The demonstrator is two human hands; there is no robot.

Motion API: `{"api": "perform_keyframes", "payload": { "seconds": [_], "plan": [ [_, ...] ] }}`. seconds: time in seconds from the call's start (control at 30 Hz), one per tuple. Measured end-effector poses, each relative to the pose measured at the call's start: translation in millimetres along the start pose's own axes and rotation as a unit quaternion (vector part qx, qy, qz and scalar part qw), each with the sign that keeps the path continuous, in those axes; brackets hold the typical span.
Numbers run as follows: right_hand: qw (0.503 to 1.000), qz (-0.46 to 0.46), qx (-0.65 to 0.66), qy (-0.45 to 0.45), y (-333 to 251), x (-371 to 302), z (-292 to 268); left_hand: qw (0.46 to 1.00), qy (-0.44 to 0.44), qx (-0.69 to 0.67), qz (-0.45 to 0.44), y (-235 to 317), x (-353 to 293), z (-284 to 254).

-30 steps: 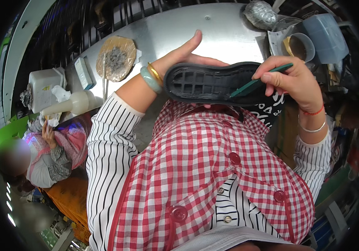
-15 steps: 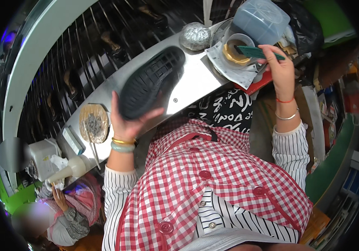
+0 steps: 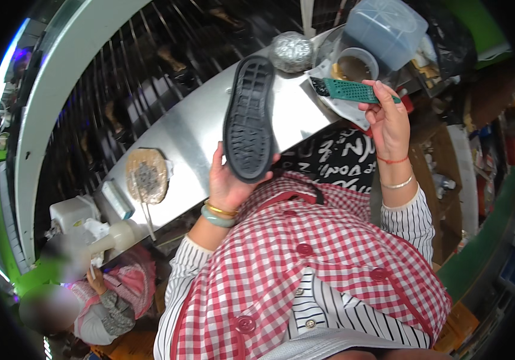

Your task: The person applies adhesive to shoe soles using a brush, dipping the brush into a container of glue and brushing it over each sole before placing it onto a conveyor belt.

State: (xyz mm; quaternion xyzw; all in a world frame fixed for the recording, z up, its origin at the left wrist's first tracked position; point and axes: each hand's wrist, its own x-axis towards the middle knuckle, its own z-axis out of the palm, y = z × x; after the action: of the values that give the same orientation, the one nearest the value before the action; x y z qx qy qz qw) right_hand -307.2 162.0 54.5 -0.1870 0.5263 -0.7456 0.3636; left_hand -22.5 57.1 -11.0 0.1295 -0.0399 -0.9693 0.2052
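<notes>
A black shoe sole (image 3: 250, 120) stands tilted above the metal worktop, its ribbed, gridded face showing. My left hand (image 3: 230, 187) grips it by the lower end, thumb on the left edge and fingertips on the right; the rest of the fingers are hidden behind it. Between the thumb and fingers of my right hand (image 3: 389, 123) is a brush with a perforated green handle (image 3: 353, 90) and dark, wet-looking bristles (image 3: 320, 87). The bristles point left, apart from the sole. Just beyond the brush sits a clear plastic cup (image 3: 372, 57) with brownish contents.
A foil-wrapped ball (image 3: 291, 52) and a bluish plastic container (image 3: 384, 30) sit at the far end of the worktop (image 3: 197, 138). Toward the left lie a wrapped oval pad (image 3: 147, 175) and a pale squeeze bottle (image 3: 122, 236). A co-worker's hand (image 3: 96, 281) shows at lower left.
The brush has come out of the cup, moving nearer to me and showing its bristles. My left hand has shifted right with the sole, which is now more upright and turned face toward me.
</notes>
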Motion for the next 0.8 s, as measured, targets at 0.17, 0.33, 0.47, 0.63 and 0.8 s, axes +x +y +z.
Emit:
{"api": "perform_keyframes", "payload": {
  "seconds": [0.17, 0.33, 0.47, 0.63, 0.8],
  "plan": [
    [0.992, -0.107, -0.021, -0.064, -1.1, -25.3, 73.2, 0.999, -0.041, 0.019, 0.002, -10.3, 3.3, 16.3],
    [0.989, -0.13, -0.013, -0.067, 12.9, -15.4, 89.9, 0.997, -0.076, 0.01, -0.024, -17.9, -6.0, 19.8],
    [0.986, -0.125, -0.041, -0.103, 11.7, -19.7, 88.7, 0.995, -0.086, 0.04, -0.026, -17.3, -8.8, 19.4],
    [0.978, -0.132, -0.073, -0.146, 24.2, -42.3, 92.1, 0.995, -0.071, 0.074, 0.004, -9.9, -2.1, 23.4],
    [0.974, -0.093, -0.104, -0.177, 31.3, -62.3, 96.8, 0.991, -0.096, 0.075, 0.056, -6.4, 2.7, 24.3]
  ]
}}
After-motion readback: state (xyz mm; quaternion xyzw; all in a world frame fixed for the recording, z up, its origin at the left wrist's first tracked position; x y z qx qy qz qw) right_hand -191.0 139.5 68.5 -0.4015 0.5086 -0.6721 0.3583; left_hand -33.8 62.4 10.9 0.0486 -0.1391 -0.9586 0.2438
